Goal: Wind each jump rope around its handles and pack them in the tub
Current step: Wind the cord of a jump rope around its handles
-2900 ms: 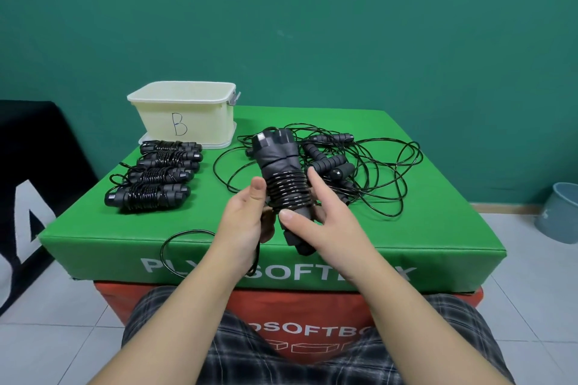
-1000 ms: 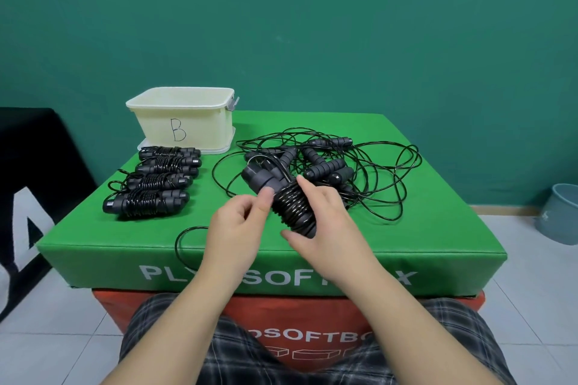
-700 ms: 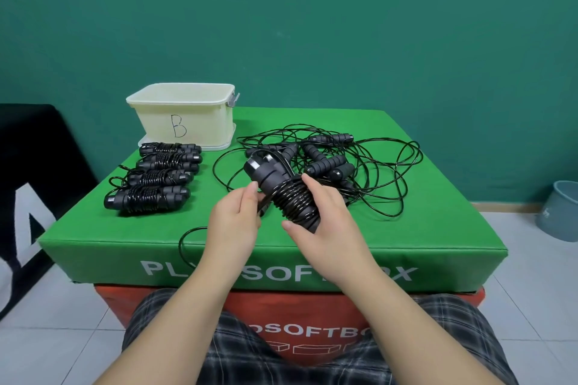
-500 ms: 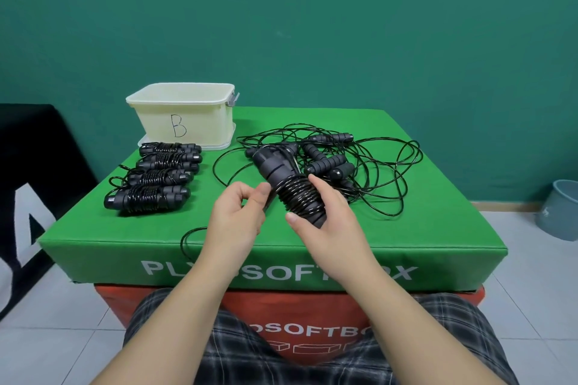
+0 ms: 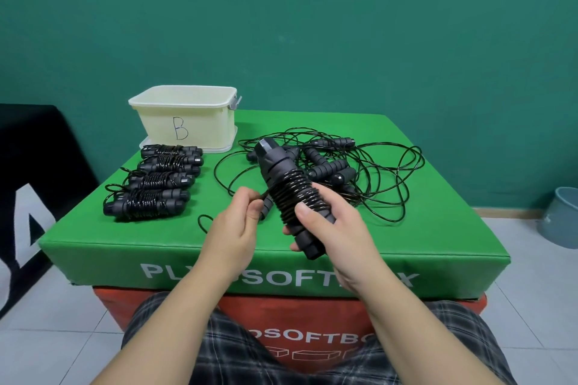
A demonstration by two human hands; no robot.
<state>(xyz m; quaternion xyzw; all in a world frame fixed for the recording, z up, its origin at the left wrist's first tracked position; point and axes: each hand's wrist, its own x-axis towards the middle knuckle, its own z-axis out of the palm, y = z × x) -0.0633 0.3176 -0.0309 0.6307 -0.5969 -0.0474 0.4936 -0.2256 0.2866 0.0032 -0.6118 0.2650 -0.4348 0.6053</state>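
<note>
— Black foam handles, cord coiled round them: where?
— Above the worktop's near edge, in the right hand's grip; the left hand pinches the loose cord.

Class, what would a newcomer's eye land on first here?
The half-wound black jump rope at centre, held over the green foam box: right hand grips its handles, left hand pinches the cord. Then the wound ropes at left, before the cream plastic tub.
</note>
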